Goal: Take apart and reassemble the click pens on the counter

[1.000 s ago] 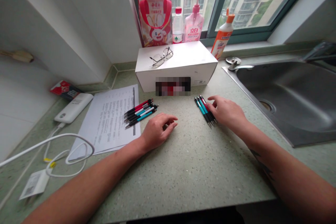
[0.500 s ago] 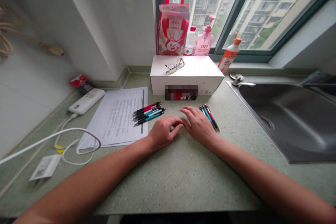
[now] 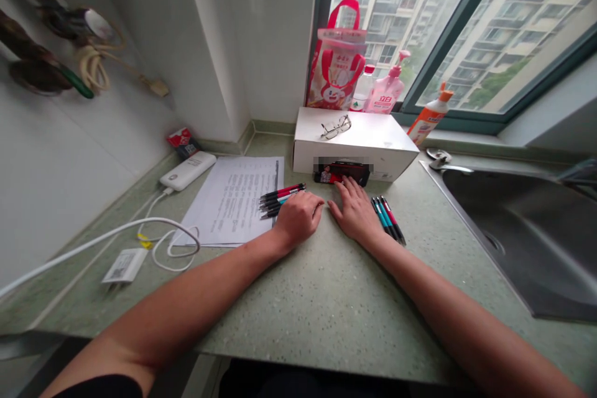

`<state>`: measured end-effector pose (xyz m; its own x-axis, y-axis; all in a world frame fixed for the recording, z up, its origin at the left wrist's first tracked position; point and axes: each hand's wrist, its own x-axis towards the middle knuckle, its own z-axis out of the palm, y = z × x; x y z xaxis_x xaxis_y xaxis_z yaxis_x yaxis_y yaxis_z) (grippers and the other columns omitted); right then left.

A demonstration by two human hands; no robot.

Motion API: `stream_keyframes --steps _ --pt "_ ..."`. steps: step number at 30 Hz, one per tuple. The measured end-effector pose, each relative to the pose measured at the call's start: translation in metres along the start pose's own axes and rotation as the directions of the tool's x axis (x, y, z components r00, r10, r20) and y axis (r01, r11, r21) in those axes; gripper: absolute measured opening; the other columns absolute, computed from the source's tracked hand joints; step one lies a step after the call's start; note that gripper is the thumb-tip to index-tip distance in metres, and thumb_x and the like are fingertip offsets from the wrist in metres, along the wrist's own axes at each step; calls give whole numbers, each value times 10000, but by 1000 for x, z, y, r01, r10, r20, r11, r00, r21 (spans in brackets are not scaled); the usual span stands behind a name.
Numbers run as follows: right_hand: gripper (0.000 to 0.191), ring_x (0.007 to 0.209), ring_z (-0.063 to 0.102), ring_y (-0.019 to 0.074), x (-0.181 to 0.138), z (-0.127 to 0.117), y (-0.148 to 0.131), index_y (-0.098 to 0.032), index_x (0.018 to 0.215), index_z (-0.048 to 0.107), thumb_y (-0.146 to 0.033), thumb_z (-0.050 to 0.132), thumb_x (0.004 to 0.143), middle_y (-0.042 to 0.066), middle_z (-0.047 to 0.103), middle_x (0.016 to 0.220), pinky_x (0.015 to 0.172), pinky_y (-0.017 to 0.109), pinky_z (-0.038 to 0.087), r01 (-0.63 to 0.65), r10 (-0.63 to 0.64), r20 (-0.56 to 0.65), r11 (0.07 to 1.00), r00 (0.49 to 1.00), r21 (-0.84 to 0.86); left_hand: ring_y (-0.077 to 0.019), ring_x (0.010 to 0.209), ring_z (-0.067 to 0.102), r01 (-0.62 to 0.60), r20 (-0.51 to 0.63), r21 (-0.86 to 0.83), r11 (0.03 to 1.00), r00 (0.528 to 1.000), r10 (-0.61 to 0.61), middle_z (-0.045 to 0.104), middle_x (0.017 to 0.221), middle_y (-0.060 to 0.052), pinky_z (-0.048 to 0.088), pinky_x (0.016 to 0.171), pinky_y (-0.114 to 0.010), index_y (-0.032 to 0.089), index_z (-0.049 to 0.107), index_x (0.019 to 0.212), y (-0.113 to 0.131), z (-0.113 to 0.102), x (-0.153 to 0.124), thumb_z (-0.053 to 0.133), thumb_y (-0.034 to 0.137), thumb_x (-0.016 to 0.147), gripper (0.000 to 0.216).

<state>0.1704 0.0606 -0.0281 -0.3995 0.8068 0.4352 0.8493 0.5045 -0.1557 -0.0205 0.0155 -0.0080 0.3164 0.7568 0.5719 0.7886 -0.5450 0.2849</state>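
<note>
Fingers [image 3: 353, 189] of the right hand [image 3: 358, 214], straight and slightly apart, lie at a glossy dark phone [image 3: 351, 171] propped against a smooth white box [image 3: 395, 160]; the left hand [image 3: 299, 219] curls, fingers together, beside slim pens [image 3: 280, 194] above the speckled desk [image 3: 298, 311].

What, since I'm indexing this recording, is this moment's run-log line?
left hand: curled, near left pens | right hand: open, at phone | glasses: on white box

A black sleeve [image 3: 105, 388] between seven and eight o'clock stops near the elbow. The left hand [image 3: 298, 217], right hand [image 3: 357, 214] and right arm [image 3: 443, 305], at four o'clock, are bare.
</note>
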Motion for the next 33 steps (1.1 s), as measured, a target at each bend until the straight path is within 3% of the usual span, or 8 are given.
stream_keyframes --steps 6,9,13,20,23,27,33 --pt "566 1457 359 363 1 0 1 -100 1452 475 -404 489 975 233 458 1525 1147 590 336 9 -9 -11 1000 1000 19 -244 907 634 32 9 19 999 999 -32 704 923 -91 508 846 -390 153 672 989 -2 -2 0 535 178 957 143" --pt "539 1439 385 359 1 -4 -2 -81 1425 502 -371 495 971 234 488 1499 1150 579 338 29 -28 -21 999 999 29 -270 928 615 62 36 127 990 997 -67 690 959 -118 496 835 -411 141 664 1019 -4 -7 1 552 162 933 143" --pt "434 1384 457 326 -2 -12 -4 -120 1358 564 -314 475 980 192 564 1431 1142 544 368 91 -88 -46 994 995 61 -312 910 589 117 100 316 941 983 -156 655 944 -159 471 774 -440 118 659 963 -10 -14 2 539 151 918 132" --pt "322 1255 565 289 -16 -18 -9 -145 1241 639 -259 478 985 156 661 1273 1076 512 458 224 -217 -62 960 974 170 -313 955 579 94 176 365 926 970 -168 642 986 -167 457 795 -434 108 660 953 -6 -12 0 525 132 932 139" --pt "296 1228 584 287 -21 -19 -13 -161 1212 656 -244 481 988 146 676 1249 1052 517 480 260 -255 -50 946 966 192 -310 954 581 64 208 336 940 968 -140 646 958 -160 457 799 -435 111 659 950 -1 -10 -2 514 140 951 148" --pt "288 1190 603 286 -28 -23 -18 -156 1212 657 -244 489 995 141 692 1222 1033 499 496 271 -272 -23 938 962 218 -282 956 585 -47 248 220 974 969 -10 658 960 -118 465 827 -415 139 650 986 9 -6 -6 505 184 985 152" --pt "233 1021 637 267 -44 -34 -19 -197 1050 698 -280 483 1016 109 722 1042 929 467 529 210 -219 5 940 976 268 -246 947 617 -53 243 -41 998 968 62 689 972 -80 487 854 -388 161 629 1005 16 1 -10 581 212 972 78"
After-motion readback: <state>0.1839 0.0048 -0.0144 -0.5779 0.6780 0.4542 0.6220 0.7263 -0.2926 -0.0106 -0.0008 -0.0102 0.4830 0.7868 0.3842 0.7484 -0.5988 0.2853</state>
